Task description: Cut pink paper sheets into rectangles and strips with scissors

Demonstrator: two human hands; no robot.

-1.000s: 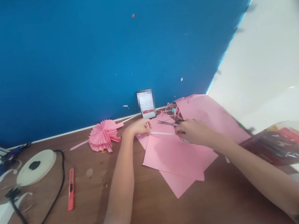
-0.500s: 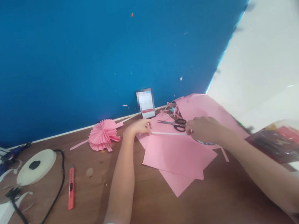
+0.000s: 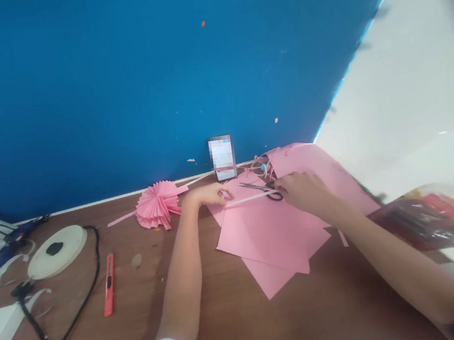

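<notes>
Left hand [image 3: 206,195] is pinching one end of a white strip [image 3: 251,198], thumb and fingertips together. Right hand [image 3: 306,192] is gripping the other end, fingers bunched. Strip is running straight between them, above the stack of pink sheets [image 3: 266,237]. Red cutter [image 3: 109,286] is lying left of the stack, well apart. Black cable [image 3: 98,263] and round cream disc [image 3: 68,249] are sitting further left of it. Pleated pink rosette [image 3: 157,203] is resting left of the stack's far half. Scissors [image 3: 259,186] are lying on the stack's far part, blades pointing left, handles just beside the right fingers; can't tell if touching. Larger pink sheet [image 3: 313,165] is spreading beyond the stack, to the right. Phone [image 3: 223,159] is standing upright behind the stack, at the blue wall [image 3: 118,95].
</notes>
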